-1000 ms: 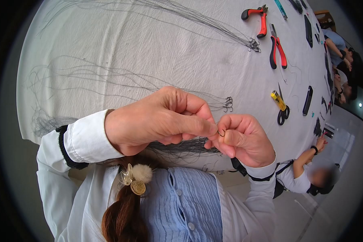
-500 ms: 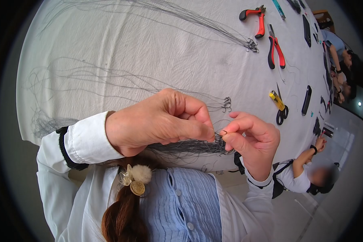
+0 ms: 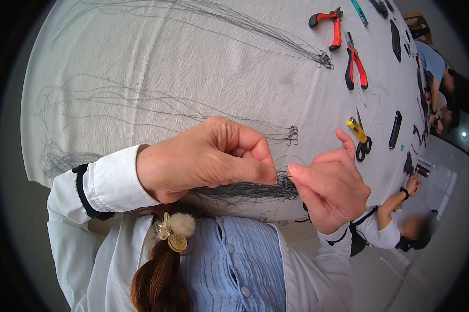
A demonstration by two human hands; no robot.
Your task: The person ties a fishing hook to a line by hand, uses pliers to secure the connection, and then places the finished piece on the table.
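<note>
My left hand is closed in a pinch, thumb against bent forefinger, on a fine dark fishing line. Opposite it, my right hand pinches a small dark fishing hook, mostly hidden by the fingertips; its little finger is raised. A short gap separates the two sets of fingertips. Under both hands lies a thick bundle of dark fishing lines. Just beyond, a few hooks on lines rest on the white cloth. Another cluster of hooks lies farther away.
To the right are red-handled cutters, red-handled pliers, scissors, a yellow lighter and a black bar-shaped thing. Other people sit along the table's right side.
My right hand has turned over, so its back now shows and its little finger is lifted. The hook is more hidden. My left hand has hardly moved.
</note>
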